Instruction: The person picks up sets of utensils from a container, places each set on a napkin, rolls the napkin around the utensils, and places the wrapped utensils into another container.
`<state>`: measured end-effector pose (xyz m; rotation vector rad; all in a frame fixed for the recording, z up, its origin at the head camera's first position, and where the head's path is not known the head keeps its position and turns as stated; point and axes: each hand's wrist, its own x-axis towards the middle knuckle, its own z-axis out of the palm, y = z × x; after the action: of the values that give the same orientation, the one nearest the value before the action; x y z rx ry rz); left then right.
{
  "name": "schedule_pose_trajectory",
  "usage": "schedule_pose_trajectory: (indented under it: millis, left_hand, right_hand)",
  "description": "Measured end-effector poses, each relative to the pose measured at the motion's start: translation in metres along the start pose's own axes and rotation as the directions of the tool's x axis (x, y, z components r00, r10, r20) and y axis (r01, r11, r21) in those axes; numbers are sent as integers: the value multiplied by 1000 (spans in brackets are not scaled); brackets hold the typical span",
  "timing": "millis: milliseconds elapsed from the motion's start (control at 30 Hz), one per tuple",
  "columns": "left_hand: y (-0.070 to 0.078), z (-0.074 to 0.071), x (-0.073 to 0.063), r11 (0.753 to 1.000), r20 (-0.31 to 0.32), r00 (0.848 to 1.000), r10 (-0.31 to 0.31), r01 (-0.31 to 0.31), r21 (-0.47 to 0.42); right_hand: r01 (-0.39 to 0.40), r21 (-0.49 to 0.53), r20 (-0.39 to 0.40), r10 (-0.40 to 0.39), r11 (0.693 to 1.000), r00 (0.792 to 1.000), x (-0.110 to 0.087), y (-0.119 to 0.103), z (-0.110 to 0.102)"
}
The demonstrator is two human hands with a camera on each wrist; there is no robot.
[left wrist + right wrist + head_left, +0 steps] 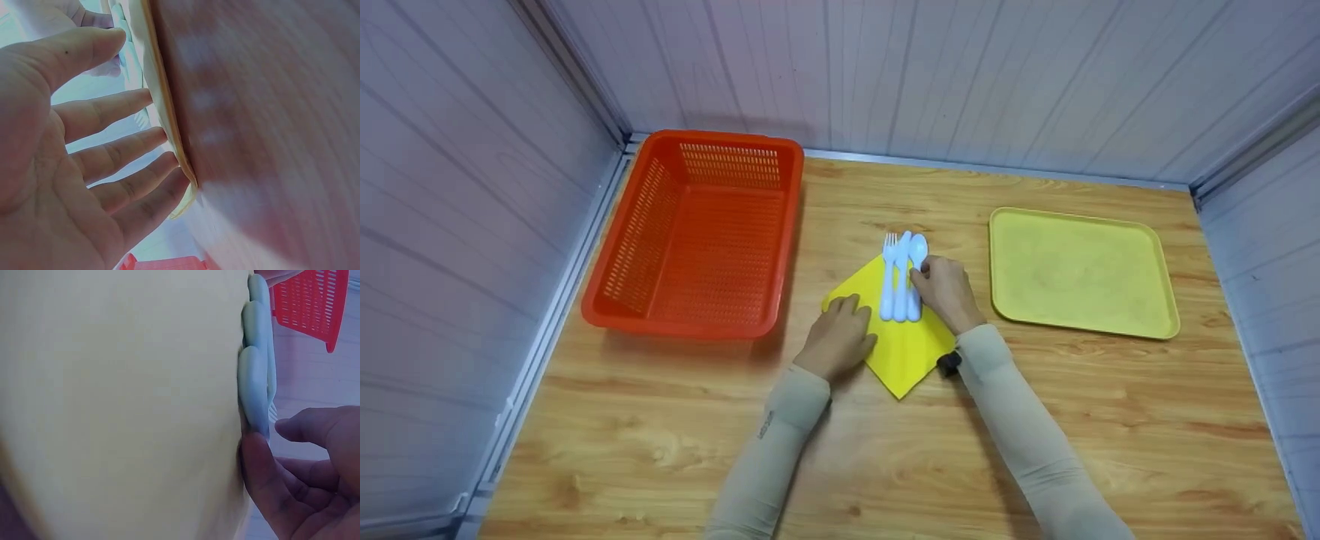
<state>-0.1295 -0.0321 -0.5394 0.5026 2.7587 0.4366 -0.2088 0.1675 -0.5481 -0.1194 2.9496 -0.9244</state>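
A pale blue fork (889, 277), knife (901, 277) and spoon (918, 247) lie side by side on a yellow napkin (900, 367), which is turned cornerwise on the table. My left hand (838, 337) rests at the napkin's left corner, fingers spread and fingertips along its edge in the left wrist view. Beside the spoon is my right hand (949, 289). In the right wrist view its index finger (260, 461) touches the spoon's side low at the napkin, while the thumb (304, 426) stands apart from it. The handle ends point toward me.
An orange-red perforated basket (791, 240) stands at the left. To the right lies a yellow rectangular tray (1080, 270). Pale panel walls (885, 75) enclose the wooden table (915, 465) at the back and both sides.
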Motion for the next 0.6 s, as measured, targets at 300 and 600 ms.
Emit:
schedule_pose_trajectory:
  millis: [300, 600]
  left_hand:
    - [3, 1, -7, 999, 16, 999, 27, -28, 16]
    - [5, 4, -27, 993, -15, 993, 114, -114, 43]
  right_hand:
    - [-5, -44, 56, 7, 999, 998, -14, 3, -15]
    - [311, -224, 179, -275, 924, 945, -65, 20, -25]
